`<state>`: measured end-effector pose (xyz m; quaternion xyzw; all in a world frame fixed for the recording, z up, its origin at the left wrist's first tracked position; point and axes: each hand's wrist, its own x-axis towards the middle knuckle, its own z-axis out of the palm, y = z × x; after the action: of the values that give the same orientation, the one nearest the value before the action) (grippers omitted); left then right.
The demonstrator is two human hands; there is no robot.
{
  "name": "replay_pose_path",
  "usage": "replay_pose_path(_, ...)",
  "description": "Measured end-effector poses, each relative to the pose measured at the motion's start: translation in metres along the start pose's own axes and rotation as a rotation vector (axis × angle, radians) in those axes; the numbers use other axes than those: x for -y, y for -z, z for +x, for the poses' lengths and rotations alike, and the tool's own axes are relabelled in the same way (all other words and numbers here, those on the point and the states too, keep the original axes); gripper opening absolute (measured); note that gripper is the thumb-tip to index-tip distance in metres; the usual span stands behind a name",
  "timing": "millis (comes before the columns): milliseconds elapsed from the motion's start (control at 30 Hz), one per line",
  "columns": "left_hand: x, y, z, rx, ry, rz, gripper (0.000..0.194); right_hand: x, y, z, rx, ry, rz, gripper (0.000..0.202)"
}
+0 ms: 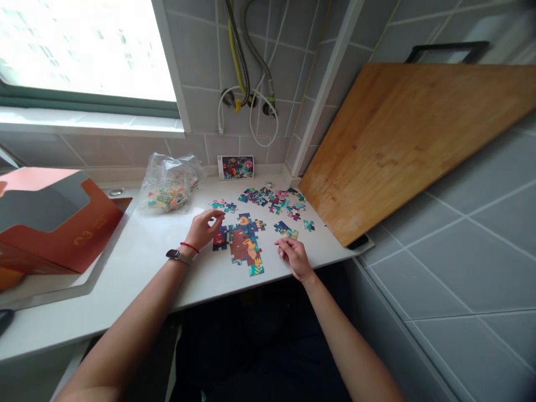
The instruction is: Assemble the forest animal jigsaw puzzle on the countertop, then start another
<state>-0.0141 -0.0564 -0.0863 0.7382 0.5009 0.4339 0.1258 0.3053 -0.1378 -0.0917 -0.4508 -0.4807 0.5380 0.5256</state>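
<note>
White counter (154, 262), bright window (84, 47) at left. Puzzle (239, 247) partly joined, brown patch in it, lying between the two hands. Left hand (206, 228), watch (179, 255) and red band (190, 246) behind it, by the puzzle's upper left edge, fingers curled; whether it grips anything, cannot tell. Right hand (295, 257), fingers bent, just nearside of a small cluster (286, 229); grip unclear. Loose pieces (256, 196) scattered farther back. Card (236, 167) upright near wall (247, 144). Clear bag (167, 173) and orange box (90, 240) leftward. Wooden board (419, 142) leans at right.

The one head-worn view looks forward and down on the nearby hands (295, 257) and counter (144, 248).
</note>
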Motion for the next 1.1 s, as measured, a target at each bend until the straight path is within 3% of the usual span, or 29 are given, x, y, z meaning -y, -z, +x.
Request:
replay_pose_path(167,-0.004,0.011,-0.042,-0.006,0.065,0.111,0.027,0.003,0.001,-0.001,0.03,0.026,0.009,0.038)
replay_pose_path(300,-0.01,0.013,-0.059,0.01,0.072,0.19,0.025,0.006,0.003,-0.003,0.056,0.027,0.044,0.038)
replay_pose_path(433,-0.012,0.01,-0.064,0.035,0.071,0.247,0.029,0.007,0.004,-0.004,0.084,0.027,0.068,0.039)
replay_pose_path(767,-0.015,0.007,-0.069,0.251,0.059,0.359,0.057,0.005,0.004,-0.002,0.104,0.065,0.061,0.041)
replay_pose_path(1100,-0.013,0.008,-0.068,0.274,0.038,0.364,0.051,0.004,0.003,-0.003,0.056,0.076,0.007,0.042)
